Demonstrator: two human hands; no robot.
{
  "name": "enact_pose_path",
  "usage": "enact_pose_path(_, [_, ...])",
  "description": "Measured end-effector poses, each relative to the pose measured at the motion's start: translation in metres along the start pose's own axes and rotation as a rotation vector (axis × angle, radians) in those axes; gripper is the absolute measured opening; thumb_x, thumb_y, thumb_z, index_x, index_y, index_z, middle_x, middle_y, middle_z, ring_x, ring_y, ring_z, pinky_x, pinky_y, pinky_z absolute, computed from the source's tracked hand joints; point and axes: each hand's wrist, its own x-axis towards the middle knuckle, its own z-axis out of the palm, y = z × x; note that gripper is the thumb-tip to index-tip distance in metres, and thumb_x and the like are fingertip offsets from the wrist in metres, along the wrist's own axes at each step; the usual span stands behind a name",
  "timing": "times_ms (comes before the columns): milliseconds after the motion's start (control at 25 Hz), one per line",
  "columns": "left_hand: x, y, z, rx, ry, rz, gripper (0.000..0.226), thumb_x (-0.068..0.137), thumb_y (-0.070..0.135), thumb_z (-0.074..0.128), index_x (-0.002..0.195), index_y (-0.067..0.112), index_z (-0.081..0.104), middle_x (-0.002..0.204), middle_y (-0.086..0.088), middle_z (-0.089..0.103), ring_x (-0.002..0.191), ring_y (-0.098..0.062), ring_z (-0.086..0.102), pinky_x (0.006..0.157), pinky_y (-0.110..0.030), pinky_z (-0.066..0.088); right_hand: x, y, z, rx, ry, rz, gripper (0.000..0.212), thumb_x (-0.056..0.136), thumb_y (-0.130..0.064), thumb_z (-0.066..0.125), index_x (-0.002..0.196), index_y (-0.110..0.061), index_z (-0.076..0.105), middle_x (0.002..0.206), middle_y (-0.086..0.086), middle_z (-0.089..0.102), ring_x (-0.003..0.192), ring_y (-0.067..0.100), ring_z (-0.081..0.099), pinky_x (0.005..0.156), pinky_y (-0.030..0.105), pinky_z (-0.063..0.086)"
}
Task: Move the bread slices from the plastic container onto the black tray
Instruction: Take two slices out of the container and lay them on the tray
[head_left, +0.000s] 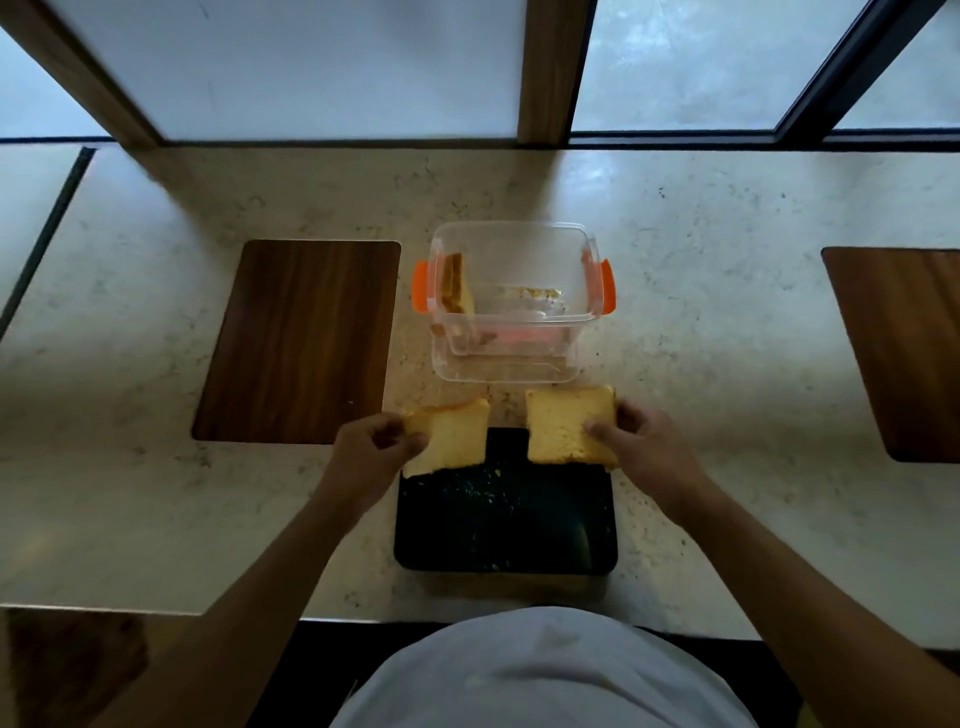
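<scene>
You have open tray (506, 525) floor at lower centre; two held slices (569, 428) cover its far edge, and the plastic container (511, 291) blocks the desk (130, 509) just beyond.

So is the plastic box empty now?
Not empty. One bread slice leans against the left wall of the plastic container, with crumbs on its floor.

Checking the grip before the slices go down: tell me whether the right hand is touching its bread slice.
Touching. The head view shows the right hand pinching the right bread slice at its right edge, thumb pressed on the slice's face.
</scene>
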Motion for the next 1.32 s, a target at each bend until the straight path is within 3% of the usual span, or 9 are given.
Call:
enact_pose_path(160, [0.008, -0.016, 0.009, -0.083, 0.009, -0.087, 0.019, 0.084, 0.019, 0.077, 0.099, 0.029, 0.069, 0.097, 0.008, 0.073, 0.086, -0.003, 0.070, 0.069, -0.020, 0.056, 0.002, 0.027, 0.004, 0.034, -0.002, 0.126, 0.027, 0.097, -0.019, 0.063, 0.124, -0.018, 0.063, 0.109, 0.001, 0.073, 0.096, 0.021, 0.073, 0.087, 0.051, 0.059])
enact_pose_path(280, [0.017, -0.023, 0.015, -0.170, -0.043, -0.193, 0.025, 0.085, 0.016, 0.076, 0.109, 0.018, 0.071, 0.104, 0.000, 0.074, 0.095, -0.016, 0.072, 0.078, -0.034, 0.061, 0.006, 0.033, 0.010, 0.042, -0.022, 0.179, 0.026, 0.098, -0.019, 0.062, 0.124, -0.018, 0.062, 0.108, 0.000, 0.073, 0.093, 0.019, 0.072, 0.077, 0.040, 0.059])
enact_pose_path(360, [0.022, -0.027, 0.020, -0.154, -0.069, -0.253, 0.030, 0.086, 0.015, 0.075, 0.114, 0.009, 0.069, 0.110, -0.008, 0.072, 0.100, -0.025, 0.070, 0.087, -0.045, 0.060, 0.010, 0.037, 0.014, 0.039, -0.041, 0.215, 0.025, 0.098, -0.019, 0.062, 0.123, -0.020, 0.062, 0.110, 0.001, 0.072, 0.095, 0.021, 0.071, 0.079, 0.040, 0.059])
enact_pose_path(600, [0.029, -0.033, 0.029, 0.103, -0.018, -0.223, 0.033, 0.085, 0.020, 0.077, 0.112, 0.002, 0.071, 0.106, -0.012, 0.072, 0.094, -0.027, 0.070, 0.084, -0.045, 0.060, 0.016, 0.048, 0.022, -0.024, -0.037, 0.284, 0.026, 0.098, -0.024, 0.061, 0.124, -0.016, 0.062, 0.110, 0.001, 0.070, 0.098, 0.021, 0.069, 0.084, 0.043, 0.060])
enact_pose_path(800, [0.026, -0.029, 0.034, 0.374, 0.052, -0.107, 0.034, 0.085, 0.029, 0.075, 0.110, 0.007, 0.073, 0.101, -0.006, 0.075, 0.088, -0.019, 0.071, 0.084, -0.045, 0.059, 0.018, 0.059, 0.021, -0.305, 0.020, 0.233, 0.026, 0.095, -0.033, 0.064, 0.112, -0.013, 0.062, 0.103, 0.004, 0.068, 0.092, 0.022, 0.068, 0.081, 0.050, 0.060])
enact_pose_path(960, [0.023, -0.025, 0.039, 0.512, 0.068, -0.051, 0.025, 0.083, 0.034, 0.070, 0.084, 0.008, 0.070, 0.081, -0.008, 0.073, 0.075, -0.022, 0.068, 0.072, -0.046, 0.057, 0.018, 0.056, 0.021, -0.507, 0.054, 0.163, 0.042, 0.095, -0.038, 0.062, 0.128, -0.013, 0.058, 0.110, 0.003, 0.069, 0.087, 0.014, 0.060, 0.073, 0.033, 0.051])
enact_pose_path(1120, [0.021, -0.027, 0.042, 0.610, 0.065, -0.042, 0.025, 0.080, 0.033, 0.069, 0.073, 0.010, 0.063, 0.068, -0.005, 0.064, 0.065, -0.020, 0.062, 0.054, -0.032, 0.045, 0.020, 0.052, 0.020, -0.706, 0.032, 0.120, 0.024, 0.090, -0.032, 0.060, 0.088, -0.008, 0.063, 0.079, 0.011, 0.069, 0.064, 0.024, 0.062, 0.055, 0.038, 0.047])
enact_pose_path(1240, [0.019, -0.029, 0.042, 0.651, 0.068, -0.045, 0.024, 0.081, 0.032, 0.067, 0.072, 0.012, 0.059, 0.067, -0.003, 0.061, 0.063, -0.021, 0.060, 0.050, -0.029, 0.035, 0.019, 0.045, 0.017, -0.821, 0.027, 0.140, 0.028, 0.088, -0.031, 0.060, 0.078, -0.005, 0.064, 0.072, 0.012, 0.067, 0.062, 0.026, 0.063, 0.051, 0.037, 0.047])
enact_pose_path(1320, [0.017, -0.030, 0.043, 0.737, 0.108, 0.034, 0.022, 0.083, 0.032, 0.064, 0.081, 0.010, 0.061, 0.079, -0.004, 0.062, 0.073, -0.025, 0.061, 0.057, -0.031, 0.039, 0.018, 0.041, 0.017, -0.919, 0.039, 0.112, 0.028, 0.088, -0.031, 0.059, 0.079, -0.005, 0.064, 0.071, 0.010, 0.066, 0.062, 0.026, 0.063, 0.050, 0.033, 0.044])
